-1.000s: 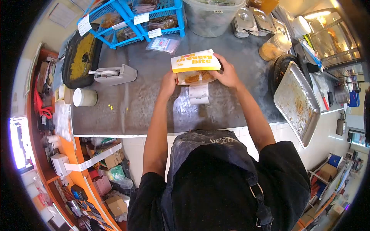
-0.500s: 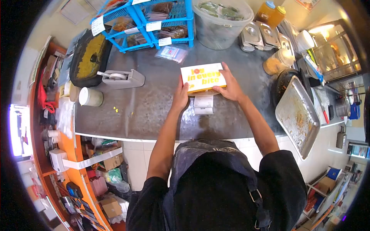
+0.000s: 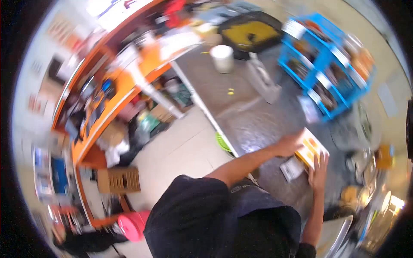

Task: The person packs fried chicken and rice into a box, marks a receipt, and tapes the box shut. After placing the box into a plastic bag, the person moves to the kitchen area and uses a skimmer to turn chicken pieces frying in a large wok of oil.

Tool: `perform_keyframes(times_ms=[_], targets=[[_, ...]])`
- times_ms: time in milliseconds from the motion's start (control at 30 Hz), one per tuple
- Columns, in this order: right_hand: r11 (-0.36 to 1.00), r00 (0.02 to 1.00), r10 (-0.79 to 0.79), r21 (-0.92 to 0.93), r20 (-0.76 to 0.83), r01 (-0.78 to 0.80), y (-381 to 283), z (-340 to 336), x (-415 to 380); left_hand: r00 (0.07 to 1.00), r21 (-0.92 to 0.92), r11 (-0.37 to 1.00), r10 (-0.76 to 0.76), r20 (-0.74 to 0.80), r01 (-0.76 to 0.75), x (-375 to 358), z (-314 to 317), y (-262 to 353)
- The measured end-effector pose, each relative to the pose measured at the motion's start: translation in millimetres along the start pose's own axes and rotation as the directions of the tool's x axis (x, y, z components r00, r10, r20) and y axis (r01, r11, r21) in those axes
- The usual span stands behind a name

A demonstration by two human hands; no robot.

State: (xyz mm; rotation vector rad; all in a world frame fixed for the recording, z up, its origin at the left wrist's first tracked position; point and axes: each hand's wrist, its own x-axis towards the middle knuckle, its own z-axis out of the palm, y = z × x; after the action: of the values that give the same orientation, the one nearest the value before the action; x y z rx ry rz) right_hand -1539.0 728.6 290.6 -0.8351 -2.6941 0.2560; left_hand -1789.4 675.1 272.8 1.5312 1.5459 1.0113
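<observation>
A white and yellow cardboard food box (image 3: 309, 147) with orange lettering sits at the worktable, its print smeared by motion. My left hand (image 3: 289, 145) grips the box along its left edge. On the near right side, my right hand (image 3: 318, 168) holds it too, fingers laid over the lid. A white printed receipt (image 3: 292, 168) lies on the dark tabletop just beside the box, between my forearms.
Blue stacked baskets (image 3: 320, 69) with packets stand at the back. A tape dispenser (image 3: 263, 81), a white-lidded jar (image 3: 222, 59) and a black tray (image 3: 250, 32) are on the worktable (image 3: 241, 116). Orange shelving (image 3: 109, 105) is at left; a person in dark clothes (image 3: 88, 241) is lower left.
The head view has swung to the left and tilted, bringing more of the shelving and floor into sight. Both hands stay on the box; my right fingers now lie over its lid.
</observation>
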Motion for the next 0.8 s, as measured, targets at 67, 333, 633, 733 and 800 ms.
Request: perform_keyframes(times_ms=[67, 333, 633, 733, 800], targets=[[0.992, 0.997, -0.082, -0.100, 0.010, 0.082, 0.9, 8.8, 0.7, 0.998, 0.039, 0.998, 0.052, -0.043, -0.050, -0.4, -2.1, -6.2], [0.975, 0.979, -0.202, -0.094, 0.027, 0.203, 11.0, 6.8, 0.7, 0.973, -0.186, 0.981, -0.089, -0.215, 0.048, -0.4, 22.4, -0.9], [0.967, 0.966, -0.243, -0.093, -0.085, 0.235, 14.7, 19.8, -1.0, 0.949, -0.128, 0.987, -0.126, -0.288, 0.092, -2.9, 27.1, 6.6], [0.963, 0.960, -0.262, -0.092, -0.098, 0.254, 13.4, 18.3, -0.5, 0.956, 0.055, 0.990, -0.113, -0.272, 0.133, -9.1, 24.8, 10.2], [0.965, 0.962, -0.258, -0.077, -0.090, 0.252, 11.9, 16.2, 0.6, 0.942, 0.168, 0.981, -0.039, -0.334, 0.100, -5.2, 31.6, -2.1]])
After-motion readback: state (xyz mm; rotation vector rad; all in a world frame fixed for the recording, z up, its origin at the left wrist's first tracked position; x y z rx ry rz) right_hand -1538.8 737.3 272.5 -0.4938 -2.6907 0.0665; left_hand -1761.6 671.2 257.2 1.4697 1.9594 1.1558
